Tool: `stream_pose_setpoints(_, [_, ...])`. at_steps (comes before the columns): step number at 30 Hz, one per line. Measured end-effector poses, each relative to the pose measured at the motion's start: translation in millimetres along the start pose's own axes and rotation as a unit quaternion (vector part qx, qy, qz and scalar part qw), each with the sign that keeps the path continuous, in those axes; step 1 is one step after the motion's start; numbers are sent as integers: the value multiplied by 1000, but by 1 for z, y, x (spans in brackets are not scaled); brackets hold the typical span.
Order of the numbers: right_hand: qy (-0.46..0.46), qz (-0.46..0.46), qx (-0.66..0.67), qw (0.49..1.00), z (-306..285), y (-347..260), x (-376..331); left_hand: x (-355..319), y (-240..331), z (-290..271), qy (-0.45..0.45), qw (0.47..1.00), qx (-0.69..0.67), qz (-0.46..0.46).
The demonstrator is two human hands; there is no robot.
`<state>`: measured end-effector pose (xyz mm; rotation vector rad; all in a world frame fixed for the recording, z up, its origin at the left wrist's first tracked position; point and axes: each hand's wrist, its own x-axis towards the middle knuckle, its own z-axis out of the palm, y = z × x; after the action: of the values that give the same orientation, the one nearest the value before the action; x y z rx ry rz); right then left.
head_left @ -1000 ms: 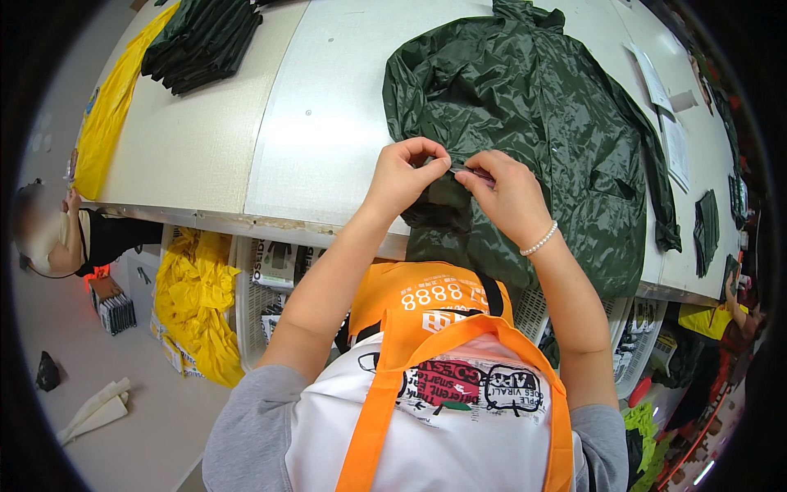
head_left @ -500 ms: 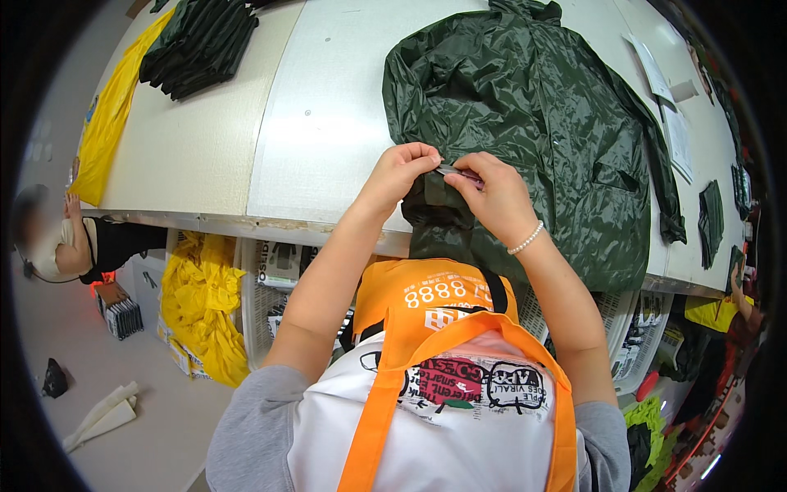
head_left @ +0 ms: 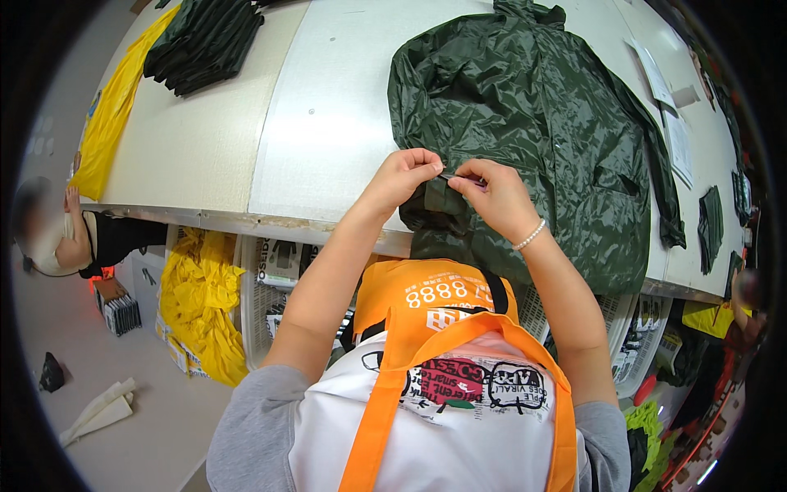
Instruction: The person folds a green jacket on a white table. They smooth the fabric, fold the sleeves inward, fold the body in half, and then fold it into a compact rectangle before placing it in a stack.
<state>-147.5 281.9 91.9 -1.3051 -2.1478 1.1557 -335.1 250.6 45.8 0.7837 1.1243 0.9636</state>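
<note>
A dark green raincoat (head_left: pixel 533 115) lies spread on the table, its shiny fabric wrinkled and one end hanging over the near edge. Above the coat's lower left side, my left hand (head_left: pixel 407 176) is closed in a pinch; what lies between its fingertips is too small to make out. Beside it, my right hand (head_left: pixel 498 193) grips small thread snips (head_left: pixel 448 175), mostly covered by the fingers. The tips of the snips reach the left fingertips. A bunched dark green sleeve end (head_left: pixel 443 201) sits just beneath both hands.
Folded dark garments (head_left: pixel 205 45) are stacked at the far left, beside yellow fabric (head_left: pixel 123 98). Under the table edge (head_left: pixel 270 223) stand white baskets and a yellow heap (head_left: pixel 201 303). Papers (head_left: pixel 676 139) lie right. Another person (head_left: pixel 74 238) stands at left.
The right hand has turned slightly, and less of the snips shows between the hands. Both hands stay close together over the same part of the coat.
</note>
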Motion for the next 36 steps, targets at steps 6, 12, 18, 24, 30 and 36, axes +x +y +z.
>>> stream_pose_setpoints(6, [-37, 16, 21, 999, 1, 0, 3, 1, -8, -7, 2, 1000, 17, -3])
stream_pose_setpoints(12, [-56, 32, 30, 997, 3, 6, 3, 1, -6, -7, -3, 999, 30, -13])
stream_pose_setpoints(18, [11, -5, 67, 998, 8, 15, 0, -1, -10, -12, 5, 1000, -11, 13])
stream_pose_setpoints(24, [-13, -8, 157, 988, 30, 43, 2, -36, 3, -18, 96, 985, 75, 120])
stream_pose_setpoints(30, [-20, -24, 228, 973, 9, 20, -5, -143, -16, -52, -74, 737, 641, -199])
stream_pose_setpoints(36, [-68, -51, 220, 972, 9, 15, -5, -82, 9, -23, 147, 876, 351, 295])
